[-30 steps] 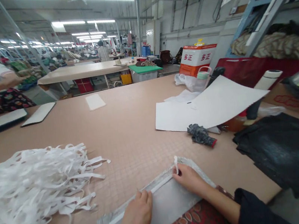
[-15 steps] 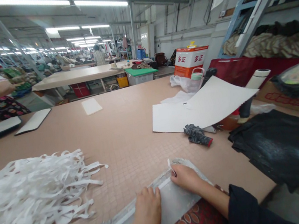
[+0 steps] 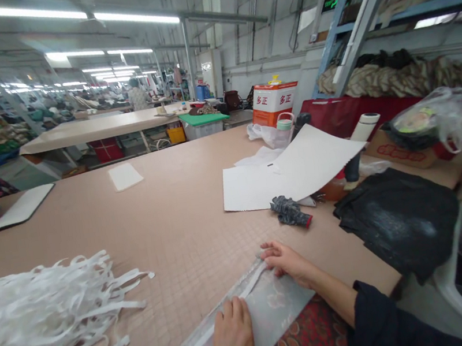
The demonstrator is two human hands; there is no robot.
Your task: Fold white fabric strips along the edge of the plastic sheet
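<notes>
Our left hand (image 3: 233,336) lies palm-down on the grey panel (image 3: 274,309), fingers extended over the white strip (image 3: 251,284), not clenched. Our right hand (image 3: 287,263) is at the panel's far right corner, fingertips on the strip end; can't tell if they're pinching it. Panel's at the desk (image 3: 168,218) near edge, red patterned cloth (image 3: 303,340) bordering it. Strip pile (image 3: 48,324) left of panel, glove (image 3: 290,211) beyond it, black sheets (image 3: 401,222) right.

Tan desk (image 3: 175,205) in front; paler desk (image 3: 105,125) beyond. Lit tube lights (image 3: 136,18) overhead; grey wall (image 3: 284,39) and blue-framed shelving (image 3: 441,4) at right.
</notes>
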